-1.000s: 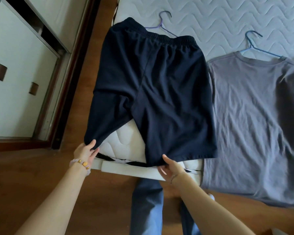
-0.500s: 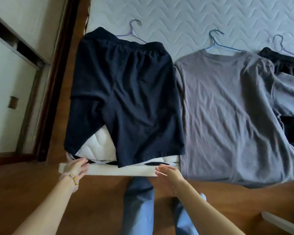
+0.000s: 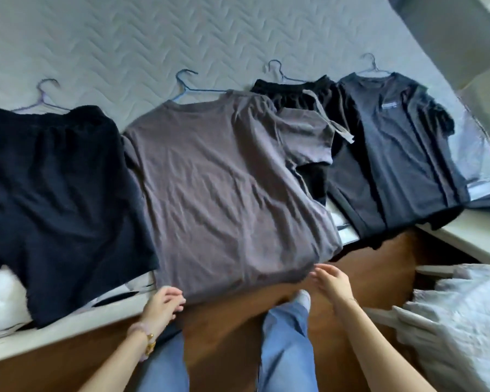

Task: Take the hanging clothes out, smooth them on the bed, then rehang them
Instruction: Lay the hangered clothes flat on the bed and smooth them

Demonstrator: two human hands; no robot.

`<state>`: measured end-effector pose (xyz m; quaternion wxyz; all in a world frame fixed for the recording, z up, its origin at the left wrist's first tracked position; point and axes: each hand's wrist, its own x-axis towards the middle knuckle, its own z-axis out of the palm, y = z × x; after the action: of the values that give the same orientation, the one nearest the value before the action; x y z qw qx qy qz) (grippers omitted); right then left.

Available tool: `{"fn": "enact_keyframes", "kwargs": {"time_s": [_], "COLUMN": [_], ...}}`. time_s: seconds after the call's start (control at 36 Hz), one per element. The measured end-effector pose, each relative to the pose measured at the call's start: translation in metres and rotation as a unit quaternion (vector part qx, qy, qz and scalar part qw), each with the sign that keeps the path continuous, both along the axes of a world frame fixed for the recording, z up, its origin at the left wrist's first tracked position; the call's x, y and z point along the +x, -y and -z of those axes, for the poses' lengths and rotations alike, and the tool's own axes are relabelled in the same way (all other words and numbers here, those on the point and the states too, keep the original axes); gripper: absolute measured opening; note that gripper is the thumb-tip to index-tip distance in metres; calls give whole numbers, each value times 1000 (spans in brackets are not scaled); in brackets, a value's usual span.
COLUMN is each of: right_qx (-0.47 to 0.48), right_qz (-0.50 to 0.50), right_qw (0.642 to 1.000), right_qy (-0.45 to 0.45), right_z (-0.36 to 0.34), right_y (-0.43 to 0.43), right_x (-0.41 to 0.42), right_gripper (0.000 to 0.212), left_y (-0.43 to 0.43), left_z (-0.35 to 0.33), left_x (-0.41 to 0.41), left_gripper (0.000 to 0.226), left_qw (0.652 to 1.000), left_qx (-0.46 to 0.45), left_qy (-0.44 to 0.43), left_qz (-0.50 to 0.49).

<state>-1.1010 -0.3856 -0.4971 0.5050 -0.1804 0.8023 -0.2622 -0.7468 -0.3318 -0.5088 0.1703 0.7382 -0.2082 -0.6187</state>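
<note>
Left hand (image 3: 164, 305) at hem of grey T-shirt (image 3: 224, 179), spread on mattress (image 3: 153, 38), hem overhanging edge; fingers curled, blurred, cannot tell whether pinching. Right hand (image 3: 331, 284) slack-fingered beside hem, holding nothing. Blue hanger (image 3: 186, 83) mostly hidden under collar.

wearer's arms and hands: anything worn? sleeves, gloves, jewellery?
No gloves, and no sleeves in view: both forearms are uncovered. The left hand has a pale pink bead bracelet and a gold-coloured bracelet at the wrist. The right hand shows no rings; there may be a thin band at its wrist, too blurred to tell.
</note>
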Motion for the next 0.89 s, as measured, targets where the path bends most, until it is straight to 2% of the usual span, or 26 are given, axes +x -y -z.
{"fn": "enact_keyframes", "kwargs": {"time_s": [0.19,0.36,0.61,0.78,0.83,0.89], "right_qx": [14,4,0,16,27,36], "right_qz": [-10,-50,-115,-170,-186,-200], "right_qw": [1000,998,991,983,980,977], "right_qy": [15,25,71,66,65,62], "right_z": [17,28,51,70,78,82], "right_y": [26,71,140,169,177,183], "right_x": [-133,-190,-179,-157,-146,-134], "right_gripper": [16,20,21,20,17,22], "left_y": [54,100,168,181,184,186], "left_z": [3,10,24,33,36,38], "left_x": [-164,-262,-321,-336,-338,-340], "left_gripper": [24,26,27,9,12,19], "left_qw": [999,993,987,985,985,986], "left_qx": [-11,-46,-84,-90,-86,-79], "left_qy": [14,69,78,81,81,85], "left_qz": [39,84,115,122,126,123]}}
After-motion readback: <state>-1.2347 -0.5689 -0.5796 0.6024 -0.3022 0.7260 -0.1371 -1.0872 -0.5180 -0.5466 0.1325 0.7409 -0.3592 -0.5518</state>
